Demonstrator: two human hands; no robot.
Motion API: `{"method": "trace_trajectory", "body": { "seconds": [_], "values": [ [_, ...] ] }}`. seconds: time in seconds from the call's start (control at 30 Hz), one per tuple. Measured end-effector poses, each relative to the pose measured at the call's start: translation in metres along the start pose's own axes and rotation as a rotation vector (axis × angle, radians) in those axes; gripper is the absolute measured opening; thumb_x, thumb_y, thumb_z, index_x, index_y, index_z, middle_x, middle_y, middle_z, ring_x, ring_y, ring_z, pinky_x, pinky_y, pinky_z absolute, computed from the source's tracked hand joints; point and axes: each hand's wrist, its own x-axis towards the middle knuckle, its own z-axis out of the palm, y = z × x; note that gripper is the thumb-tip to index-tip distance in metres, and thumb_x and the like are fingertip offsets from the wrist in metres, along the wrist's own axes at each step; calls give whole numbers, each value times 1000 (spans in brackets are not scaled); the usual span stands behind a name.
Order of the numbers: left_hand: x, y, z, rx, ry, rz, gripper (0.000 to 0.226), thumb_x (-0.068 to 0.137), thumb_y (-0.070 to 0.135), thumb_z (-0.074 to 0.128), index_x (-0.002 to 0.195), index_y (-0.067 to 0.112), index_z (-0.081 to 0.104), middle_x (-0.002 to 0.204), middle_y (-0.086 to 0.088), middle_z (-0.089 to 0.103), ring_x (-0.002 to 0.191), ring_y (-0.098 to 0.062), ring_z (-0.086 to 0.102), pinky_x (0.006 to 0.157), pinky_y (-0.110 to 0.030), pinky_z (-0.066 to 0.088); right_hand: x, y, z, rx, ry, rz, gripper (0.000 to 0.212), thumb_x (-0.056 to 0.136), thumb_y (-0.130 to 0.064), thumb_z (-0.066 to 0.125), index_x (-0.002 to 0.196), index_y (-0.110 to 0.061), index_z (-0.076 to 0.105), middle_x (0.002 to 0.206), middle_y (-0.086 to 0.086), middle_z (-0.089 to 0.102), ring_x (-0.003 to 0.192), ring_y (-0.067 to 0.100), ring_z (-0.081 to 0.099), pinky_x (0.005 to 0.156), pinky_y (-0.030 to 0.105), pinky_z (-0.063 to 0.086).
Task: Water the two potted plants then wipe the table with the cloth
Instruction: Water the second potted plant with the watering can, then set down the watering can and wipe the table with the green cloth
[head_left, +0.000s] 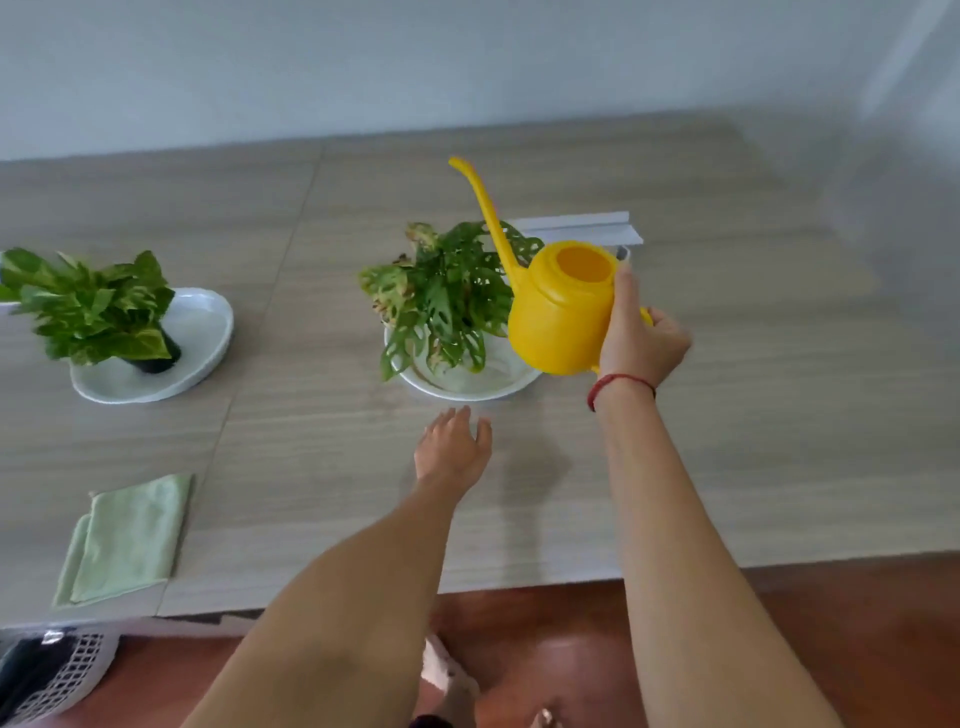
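**Q:** Where is the can sitting?
**A:** The can (558, 317) is hanging in the air, upright, at the right edge of the centre plant (447, 296). Its spout is rising up and away over the leaves, and its filler mouth is facing up.

**Q:** What is the right grip doing?
**A:** The right grip (641, 338) is closing round the can's handle side. Its fingers are curling behind the can, and one digit is lying up the body toward the rim. A red cord (621, 384) is circling the wrist.

**Q:** And the left grip?
**A:** The left grip (454, 447) is holding nothing. It is reaching palm down, fingers straight, just in front of the centre dish (467, 387). Whether it is touching the worktop (727, 415) cannot be told.

**Q:** Where are the other items lying?
**A:**
- The centre plant is standing in the centre dish, mid-worktop.
- The left plant (93, 306) is leaning in a black pot (158, 353) on a second white dish (202, 322), well apart to the left.
- The green cloth (127, 538) is lying folded near the front left edge.
- A white strip (576, 226) is lying behind the can.
- A mesh basket (62, 675) is standing on the floor (831, 623), below the cloth.
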Motion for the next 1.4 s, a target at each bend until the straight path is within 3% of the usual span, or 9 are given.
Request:
{"method": "trace_trajectory", "body": {
  "seconds": [0.37,0.6,0.7,0.8,0.9,0.97,1.03,1.27,1.4],
  "values": [
    [5,39,113,209,-210,263,62,101,43,31,154,17,12,162,-8,0,150,-23,-2,120,-38,1,56,117,-85,-173,242,191,61,80,-51,68,46,-13,35,51,1,36,61,24,42,58,32,36],
    [2,38,129,307,-196,229,64,102,48,21,155,20,-2,161,-7,-15,149,-22,-13,120,-37,-5,62,150,-99,-157,224,152,60,89,-45,59,46,-12,34,51,2,30,49,14,30,38,17,27],
    [1,39,128,324,-206,217,63,102,47,19,154,20,-4,161,-7,-16,148,-22,-14,120,-37,-6,59,151,-99,-203,207,146,58,92,-45,55,49,-11,36,53,4,36,52,18,36,50,27,33],
    [0,43,120,296,-235,220,63,103,45,21,154,19,-4,161,-8,-15,149,-22,-13,120,-37,-5,53,146,-98,-232,249,141,40,90,-45,58,76,-7,52,86,14,58,83,28,53,76,34,43],
    [-2,41,103,225,-238,192,62,103,40,24,155,16,-1,162,-9,-8,149,-21,-9,120,-36,-2,44,127,-95,-308,320,-177,40,87,-38,58,98,1,58,102,19,61,102,34,53,90,37,38],
    [-4,31,85,178,-206,150,62,103,39,25,154,11,5,162,-10,-1,150,-21,-5,120,-36,0,31,110,-84,-329,237,-440,36,88,-34,54,100,0,60,101,17,64,100,33,54,90,34,37],
    [-4,13,65,137,-160,99,61,103,39,27,153,7,13,162,-10,6,150,-21,0,121,-36,4,11,102,-61,-284,76,-538,35,89,-33,51,103,-2,60,103,15,64,100,29,56,90,34,40],
    [-18,-124,-40,70,48,-163,60,102,36,30,151,1,21,160,-13,17,149,-23,9,121,-37,10,-123,133,45,-347,-546,-413,38,90,-30,45,113,-4,60,117,13,63,114,26,55,101,38,43],
    [-32,-222,-103,72,165,-322,57,103,34,31,147,0,28,159,-17,18,148,-27,12,120,-41,16,-207,150,101,-437,-777,-391,38,94,-28,44,116,-1,59,119,16,61,115,29,54,101,36,38]
  ]
}}
